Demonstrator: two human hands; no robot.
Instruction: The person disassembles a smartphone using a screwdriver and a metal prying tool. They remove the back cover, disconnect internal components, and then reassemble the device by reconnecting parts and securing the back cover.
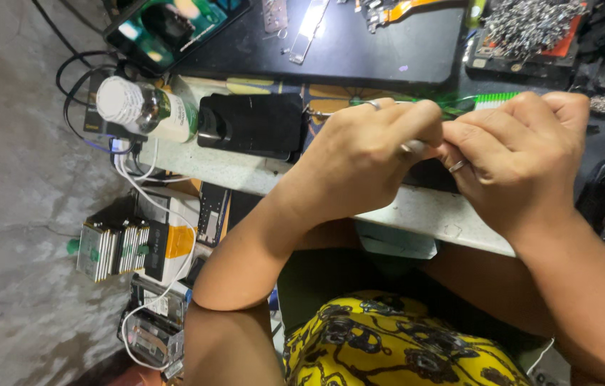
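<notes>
My left hand [370,154] and my right hand [524,154] meet over the front edge of a small worktable [417,211]. Their fingertips pinch a small metallic thing [413,148] between them; most of it is hidden by the fingers, so I cannot tell what it is. Each hand wears a ring. Under the hands lies a dark flat thing [427,175], mostly covered. A black phone [252,125] lies face down just left of my left hand.
A white-capped bottle [145,109] lies on its side at the table's left end. A black mat [359,43] with small parts and a tray of metal bits [527,25] sit at the back. Cables, boxes and metal heat sinks [113,246] crowd the floor at left.
</notes>
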